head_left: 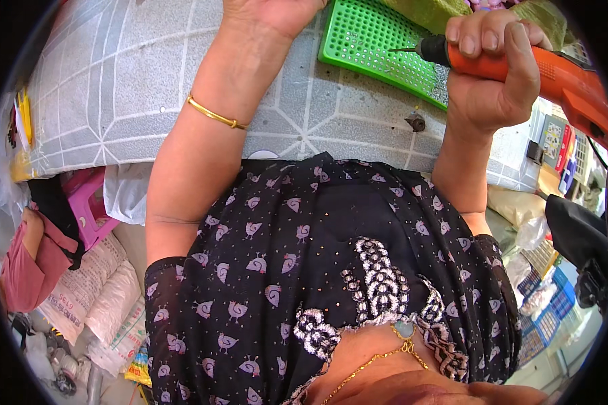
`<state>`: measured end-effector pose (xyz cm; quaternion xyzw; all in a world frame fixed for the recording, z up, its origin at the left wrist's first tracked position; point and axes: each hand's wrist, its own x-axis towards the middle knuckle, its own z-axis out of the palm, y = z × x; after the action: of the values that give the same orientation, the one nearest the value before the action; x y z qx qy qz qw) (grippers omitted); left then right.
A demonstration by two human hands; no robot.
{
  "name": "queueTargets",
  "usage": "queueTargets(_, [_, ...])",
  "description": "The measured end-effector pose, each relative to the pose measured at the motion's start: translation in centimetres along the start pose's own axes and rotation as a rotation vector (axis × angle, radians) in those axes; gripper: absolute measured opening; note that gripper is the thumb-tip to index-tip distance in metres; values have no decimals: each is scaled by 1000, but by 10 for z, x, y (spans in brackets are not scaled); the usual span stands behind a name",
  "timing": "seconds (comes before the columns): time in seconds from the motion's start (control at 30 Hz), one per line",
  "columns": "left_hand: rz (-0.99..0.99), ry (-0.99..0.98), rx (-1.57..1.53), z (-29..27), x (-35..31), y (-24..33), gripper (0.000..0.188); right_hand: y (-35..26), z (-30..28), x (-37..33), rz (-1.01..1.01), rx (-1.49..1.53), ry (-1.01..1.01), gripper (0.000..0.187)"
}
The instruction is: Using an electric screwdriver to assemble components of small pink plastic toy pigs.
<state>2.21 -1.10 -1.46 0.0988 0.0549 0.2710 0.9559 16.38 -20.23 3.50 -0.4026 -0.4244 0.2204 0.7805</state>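
Note:
My right hand (493, 81) is wrapped round an orange electric screwdriver (574, 91) at the upper right. Its thin dark bit points left, over a green tray (385, 79). Rows of small holes cover this tray, and many hold small silvery pieces that look like screws. At the top edge, left of the tray, my left hand (273, 15) is cut off by the picture. Only its heel and wrist show, so its fingers are hidden. A small dark round piece (416, 121) lies on the table between the tray and my body.
A grey tile-patterned cloth covers the table (128, 74). To the left are a pink stool (91, 206), white sacks (91, 290) and another person's pink sleeve (40, 263). A blue basket (547, 310) stands at the lower right. Boxes (554, 138) lie near the right table edge.

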Motion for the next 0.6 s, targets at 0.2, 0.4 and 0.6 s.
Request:
queueTargets(0.2, [3, 22, 12, 1, 0, 0, 41, 1, -6, 0, 11, 38, -44, 5])
queueTargets(0.4, [7, 21, 22, 1, -1, 0, 42, 6, -4, -3, 15, 30, -50, 6])
queueTargets(0.6, [26, 40, 28, 1, -3, 0, 42, 8, 1, -4, 12, -3, -56, 6])
